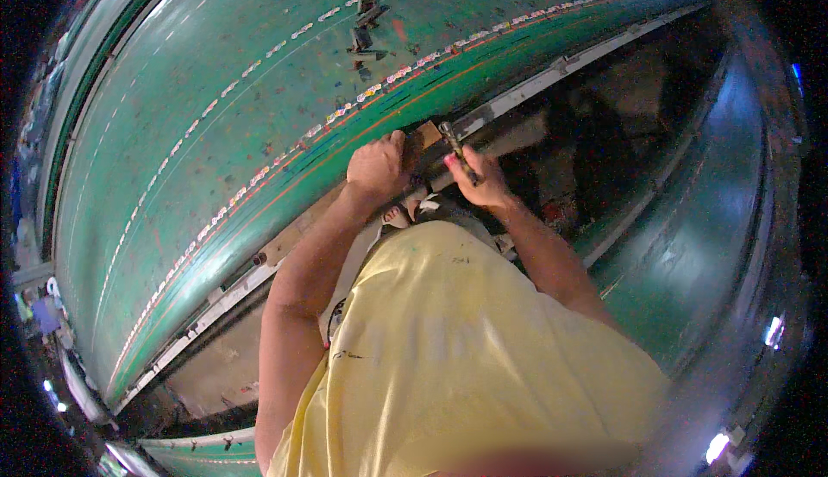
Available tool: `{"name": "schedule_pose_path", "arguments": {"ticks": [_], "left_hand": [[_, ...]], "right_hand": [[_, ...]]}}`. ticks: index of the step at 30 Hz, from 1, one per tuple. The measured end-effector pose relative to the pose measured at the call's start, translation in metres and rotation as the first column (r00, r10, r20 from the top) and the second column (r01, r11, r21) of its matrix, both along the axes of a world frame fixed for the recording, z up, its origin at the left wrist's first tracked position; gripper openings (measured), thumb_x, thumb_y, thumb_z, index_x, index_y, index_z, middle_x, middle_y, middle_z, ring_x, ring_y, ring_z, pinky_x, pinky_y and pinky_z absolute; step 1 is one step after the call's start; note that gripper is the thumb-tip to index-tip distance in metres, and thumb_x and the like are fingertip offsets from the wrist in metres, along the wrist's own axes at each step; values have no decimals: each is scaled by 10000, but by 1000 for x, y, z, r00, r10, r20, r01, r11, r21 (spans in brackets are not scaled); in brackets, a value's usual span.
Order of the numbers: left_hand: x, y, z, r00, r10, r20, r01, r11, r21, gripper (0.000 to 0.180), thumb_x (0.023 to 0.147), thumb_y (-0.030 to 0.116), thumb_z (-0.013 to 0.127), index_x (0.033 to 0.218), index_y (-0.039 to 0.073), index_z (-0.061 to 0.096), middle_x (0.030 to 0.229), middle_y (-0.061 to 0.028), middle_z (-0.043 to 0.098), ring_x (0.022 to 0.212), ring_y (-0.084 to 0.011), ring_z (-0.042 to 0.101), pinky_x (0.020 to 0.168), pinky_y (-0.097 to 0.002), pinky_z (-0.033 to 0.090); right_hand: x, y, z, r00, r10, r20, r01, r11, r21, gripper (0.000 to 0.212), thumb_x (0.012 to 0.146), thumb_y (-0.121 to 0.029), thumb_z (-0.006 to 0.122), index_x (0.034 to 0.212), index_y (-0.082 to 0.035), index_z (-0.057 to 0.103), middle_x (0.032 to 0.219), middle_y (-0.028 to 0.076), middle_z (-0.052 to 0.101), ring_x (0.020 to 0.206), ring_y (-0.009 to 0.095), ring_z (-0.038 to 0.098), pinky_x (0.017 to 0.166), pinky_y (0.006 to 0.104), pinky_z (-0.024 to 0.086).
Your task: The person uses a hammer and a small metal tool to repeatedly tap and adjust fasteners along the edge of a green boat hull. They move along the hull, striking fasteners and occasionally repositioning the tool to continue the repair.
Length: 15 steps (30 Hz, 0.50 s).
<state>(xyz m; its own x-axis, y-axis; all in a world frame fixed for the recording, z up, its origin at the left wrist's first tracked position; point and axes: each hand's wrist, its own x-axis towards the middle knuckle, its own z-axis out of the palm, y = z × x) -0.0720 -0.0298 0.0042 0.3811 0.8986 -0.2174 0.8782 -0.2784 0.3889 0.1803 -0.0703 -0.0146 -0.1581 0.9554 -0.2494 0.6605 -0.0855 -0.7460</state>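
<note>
My right hand is closed around a slim dark tool with a rounded metal end, which looks like a wrench. The tool tilts up and to the left, over the edge rail of a long green table. At that same edge my left hand is closed, with its fingers curled down. A brown, flat-faced block shows just right of the left fingers, apparently in their grip. The underside of the left hand and its thumb's hold are hidden. Between the two hands lies a narrow gap.
A pale metal rail runs along the green table's near edge. Several small dark metal pieces lie on the tabletop, past a row of small pale marks. Another green table stands to the right, across a dark aisle.
</note>
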Motion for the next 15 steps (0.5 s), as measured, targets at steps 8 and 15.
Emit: {"name": "schedule_pose_path", "arguments": {"ticks": [8, 15], "left_hand": [[-5, 0, -10, 1000, 2, 19, -2, 1000, 18, 470, 1016, 394, 693, 1277, 19, 585, 1210, -257, 729, 1078, -441, 754, 917, -551, 624], [-2, 2, 5, 996, -32, -85, 29, 999, -44, 457, 1009, 382, 704, 1277, 29, 592, 1251, -261, 722, 1104, -445, 748, 945, -557, 621]], "right_hand": [[0, -5, 4, 880, -261, -397, 365, 906, 212, 263, 1147, -267, 621, 1106, -28, 725, 813, 14, 650, 769, 119, 619, 690, 319, 487], [7, 16, -54, 752, -369, -546, 390, 917, -83, 285, 1108, -355, 711, 983, -102, 670, 730, -38, 592, 655, 81, 548, 621, 285, 435]]}}
